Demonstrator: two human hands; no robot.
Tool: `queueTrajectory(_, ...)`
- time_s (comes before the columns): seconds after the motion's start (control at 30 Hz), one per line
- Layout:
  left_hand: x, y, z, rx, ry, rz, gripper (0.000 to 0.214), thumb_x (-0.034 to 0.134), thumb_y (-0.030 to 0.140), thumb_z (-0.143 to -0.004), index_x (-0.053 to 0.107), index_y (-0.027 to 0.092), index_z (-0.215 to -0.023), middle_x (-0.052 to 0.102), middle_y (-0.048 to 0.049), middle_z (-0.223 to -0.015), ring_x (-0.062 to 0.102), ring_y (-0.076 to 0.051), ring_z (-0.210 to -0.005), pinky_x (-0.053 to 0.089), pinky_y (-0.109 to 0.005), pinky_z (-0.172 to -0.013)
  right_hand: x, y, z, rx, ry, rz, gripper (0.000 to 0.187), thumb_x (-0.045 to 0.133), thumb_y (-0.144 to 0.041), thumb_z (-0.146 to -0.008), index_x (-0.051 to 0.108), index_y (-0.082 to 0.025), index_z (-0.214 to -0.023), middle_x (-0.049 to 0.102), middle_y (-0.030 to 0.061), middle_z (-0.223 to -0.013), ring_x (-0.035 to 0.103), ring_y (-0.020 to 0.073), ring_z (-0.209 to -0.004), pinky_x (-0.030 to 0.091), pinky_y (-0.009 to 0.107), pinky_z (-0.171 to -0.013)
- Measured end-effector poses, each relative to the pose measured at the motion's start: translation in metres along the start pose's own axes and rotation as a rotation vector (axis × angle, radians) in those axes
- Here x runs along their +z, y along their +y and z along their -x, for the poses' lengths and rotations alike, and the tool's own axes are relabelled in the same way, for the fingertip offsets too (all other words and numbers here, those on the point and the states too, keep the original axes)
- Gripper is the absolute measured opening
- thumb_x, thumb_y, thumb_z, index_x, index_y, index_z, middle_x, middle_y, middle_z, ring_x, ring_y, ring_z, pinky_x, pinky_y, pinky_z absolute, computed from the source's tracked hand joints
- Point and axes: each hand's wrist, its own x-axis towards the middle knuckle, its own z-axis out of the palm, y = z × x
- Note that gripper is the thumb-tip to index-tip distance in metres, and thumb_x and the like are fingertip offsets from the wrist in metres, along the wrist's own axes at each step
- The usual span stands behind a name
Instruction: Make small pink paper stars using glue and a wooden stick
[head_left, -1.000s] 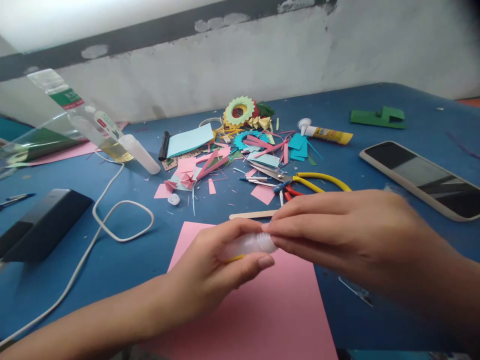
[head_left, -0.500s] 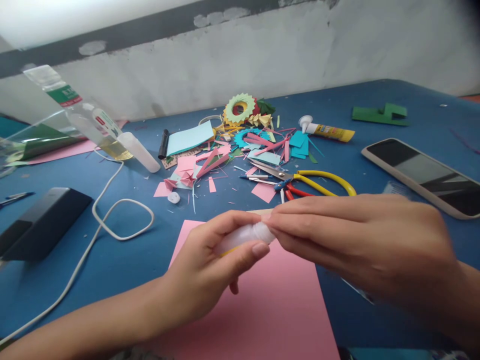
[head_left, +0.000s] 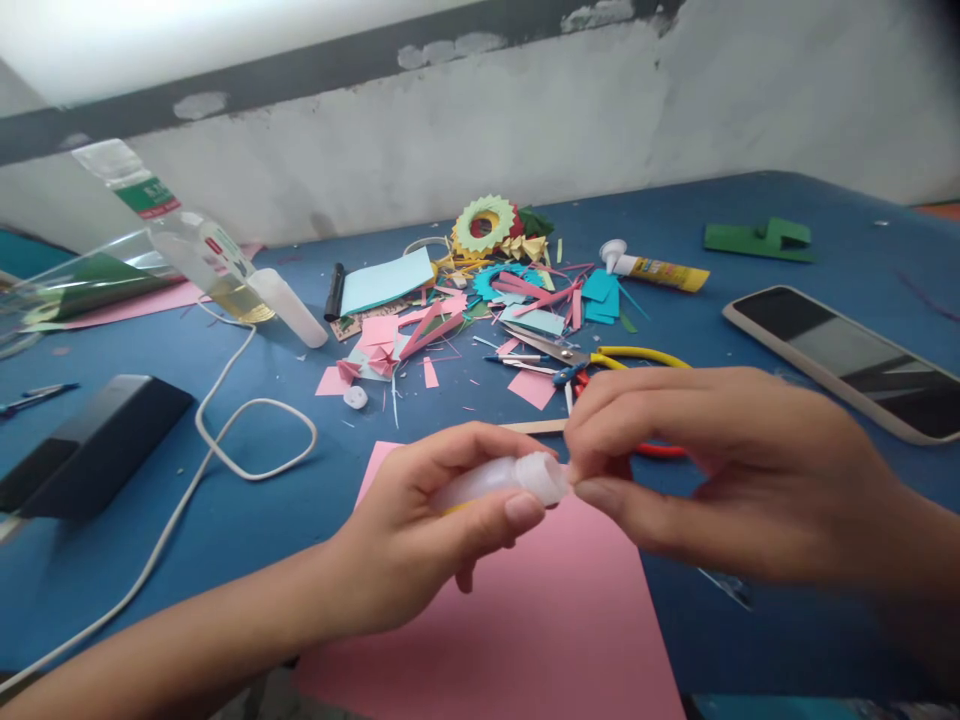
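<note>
A small white plastic bottle point(head_left: 484, 482) with a bit of yellow on its side lies tilted in my left hand point(head_left: 427, 520), fingers wrapped round it and thumb along its neck. Its ridged mouth end points right. At that end my right hand point(head_left: 720, 460) pinches with thumb and forefinger; something small and pale may be between the tips, but it is too small to name. Beneath both hands lies a sheet of pink paper point(head_left: 555, 630). Yellow-and-red-handled scissors point(head_left: 570, 352) lie just beyond, partly hidden by my right hand, near a flat wooden stick point(head_left: 534, 427).
Coloured paper scraps point(head_left: 427, 330) spread across the blue table point(head_left: 420, 410). A clear bottle point(head_left: 187, 250) and a white tube point(head_left: 289, 305) stand at left, beside a cable point(head_left: 217, 375) and a dark box point(head_left: 97, 440). A yellow glue tube point(head_left: 664, 273) and a phone point(head_left: 840, 360) lie right.
My right hand has drawn slightly right, off the bottle's end, its fingers now curled into a pinch. The bottle's mouth shows more. The view has shifted slightly.
</note>
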Motion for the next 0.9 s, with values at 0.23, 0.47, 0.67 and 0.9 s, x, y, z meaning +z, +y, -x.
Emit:
queueTrajectory(0.23, -0.0031, 0.0017, 0.0034, 0.07, -0.048, -0.016, 0.024, 0.061, 0.039, -0.079, 0.062, 0.023, -0.097, 0.057, -0.0008, -0.078, 0.051, -0.008, -0.062, 0.046, -0.012, -0.046, -0.0043, -0.0059, -0.0002, 0.14, -0.067, -0.19, 0.009, 0.05, -0.014, -0.083, 0.05, -0.021, -0.078, 0.054, -0.005, -0.069, 0.052, 0.0066, -0.061, 0.046, 0.016, -0.053)
queueTrajectory(0.47, -0.0025, 0.0055, 0.0016, 0.041, -0.05, -0.088, 0.034, 0.06, 0.046, -0.078, 0.061, 0.019, -0.098, 0.059, -0.0042, -0.081, 0.048, -0.01, -0.058, 0.045, -0.017, -0.046, -0.0028, -0.0019, -0.0009, -0.014, 0.043, -0.024, 0.013, 0.05, -0.016, -0.086, 0.051, -0.02, -0.074, 0.055, -0.0018, -0.069, 0.054, 0.0085, -0.061, 0.046, 0.02, -0.053)
queueTrajectory(0.67, -0.0018, 0.0012, 0.0009, 0.056, -0.028, -0.052, 0.034, 0.062, 0.045, -0.077, 0.061, 0.02, -0.099, 0.061, -0.0047, -0.081, 0.049, -0.01, -0.057, 0.045, -0.018, -0.046, -0.0014, -0.0014, -0.0001, -0.102, 0.073, 0.124, 0.024, 0.05, -0.009, -0.086, 0.063, -0.024, -0.1, 0.062, 0.0002, -0.082, 0.06, 0.0078, -0.072, 0.051, 0.015, -0.058)
queueTrajectory(0.9, -0.0023, 0.0025, 0.0021, 0.067, -0.041, -0.063, 0.03, 0.061, 0.044, -0.079, 0.061, 0.021, -0.099, 0.06, -0.0032, -0.08, 0.05, -0.009, -0.059, 0.046, -0.016, -0.047, -0.0006, 0.0006, 0.0007, -0.127, 0.067, 0.051, 0.021, 0.054, -0.006, -0.084, 0.064, -0.015, -0.099, 0.064, 0.0025, -0.083, 0.06, 0.0061, -0.072, 0.051, 0.013, -0.062)
